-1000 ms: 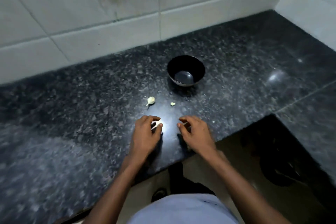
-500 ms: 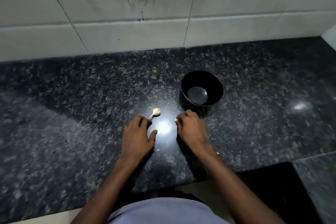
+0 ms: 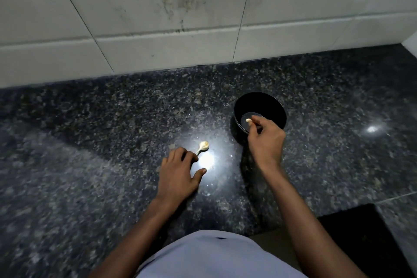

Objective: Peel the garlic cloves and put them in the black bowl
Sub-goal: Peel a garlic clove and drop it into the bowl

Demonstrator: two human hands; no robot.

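two garlic cloves [image 3: 203, 145], one black bowl [image 3: 274, 106], two hands [image 3: 179, 175]

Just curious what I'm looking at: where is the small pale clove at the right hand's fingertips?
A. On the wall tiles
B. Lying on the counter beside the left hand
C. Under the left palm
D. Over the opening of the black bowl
D: the right hand holds the clove at its fingertips over the open black bowl.

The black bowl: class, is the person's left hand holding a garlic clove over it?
No: the right hand pinches the peeled clove over the black bowl, while the left hand rests on the counter.
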